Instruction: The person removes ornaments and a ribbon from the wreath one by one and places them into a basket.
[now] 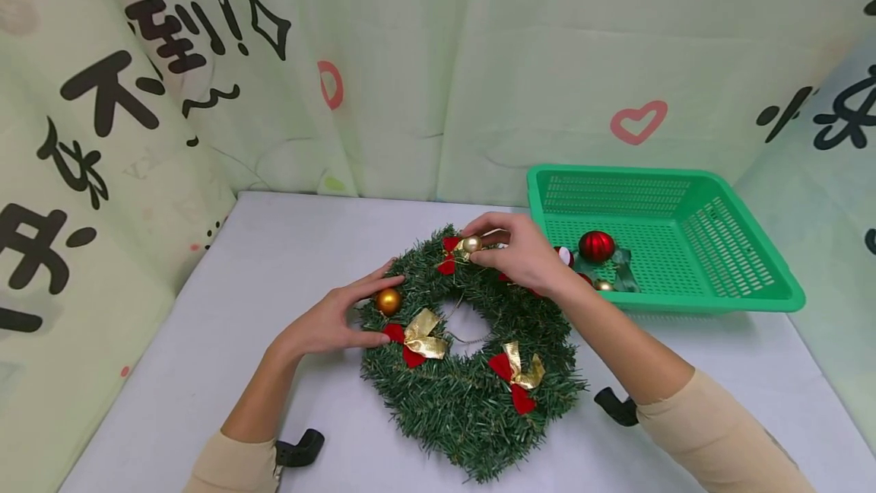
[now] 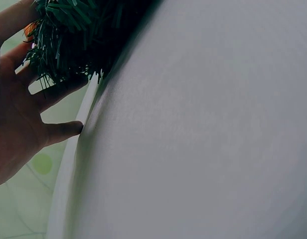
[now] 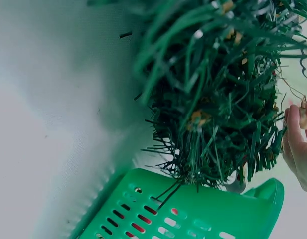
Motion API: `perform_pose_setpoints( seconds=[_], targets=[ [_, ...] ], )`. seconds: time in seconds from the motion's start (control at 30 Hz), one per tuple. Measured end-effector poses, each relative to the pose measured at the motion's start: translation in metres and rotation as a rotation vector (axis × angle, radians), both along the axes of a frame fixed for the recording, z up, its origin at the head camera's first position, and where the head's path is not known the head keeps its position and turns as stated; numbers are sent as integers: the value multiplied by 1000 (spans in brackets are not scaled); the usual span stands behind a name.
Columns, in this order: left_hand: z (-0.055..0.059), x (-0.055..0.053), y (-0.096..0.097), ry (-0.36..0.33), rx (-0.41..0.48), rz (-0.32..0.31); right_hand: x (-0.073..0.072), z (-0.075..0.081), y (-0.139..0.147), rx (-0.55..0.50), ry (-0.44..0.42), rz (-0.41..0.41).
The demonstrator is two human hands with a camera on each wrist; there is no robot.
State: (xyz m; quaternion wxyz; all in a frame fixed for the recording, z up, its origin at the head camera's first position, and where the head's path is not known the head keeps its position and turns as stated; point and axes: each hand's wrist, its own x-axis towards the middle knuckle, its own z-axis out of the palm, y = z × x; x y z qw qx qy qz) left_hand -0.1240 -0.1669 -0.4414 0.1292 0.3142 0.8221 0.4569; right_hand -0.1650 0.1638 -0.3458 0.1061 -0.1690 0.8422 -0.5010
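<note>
A green artificial wreath (image 1: pixel 472 409) lies on the table, trimmed with red and gold bows and a copper-gold ball (image 1: pixel 388 301). Against its left side rests my left hand (image 1: pixel 335 318), fingers spread and fairly straight, the thumb near the left bow (image 1: pixel 423 335). In the left wrist view the hand (image 2: pixel 19 109) touches the bristles at the edge. My right hand (image 1: pixel 515 248) pinches a small pale gold Christmas ball (image 1: pixel 471 244) above the wreath's top, over a red bow (image 1: pixel 448 256). In the right wrist view a thin string leads from the ball (image 3: pixel 305 117) toward the greenery.
A green plastic basket (image 1: pixel 684 299) stands at the right behind my right forearm. Inside lie a shiny red ball (image 1: pixel 597 246), a small gold ball and other ornaments partly hidden by the arm. Printed curtains (image 1: pixel 411 59) hang around the white table (image 1: pixel 294 219).
</note>
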Motion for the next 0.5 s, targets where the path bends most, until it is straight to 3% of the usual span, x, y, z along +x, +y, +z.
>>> perform_pose_setpoints(
  seconds=[0.5],
  targets=[
    [1,1,0,-8,-4,4,1,3,22,-83,-99,-78]
  ],
)
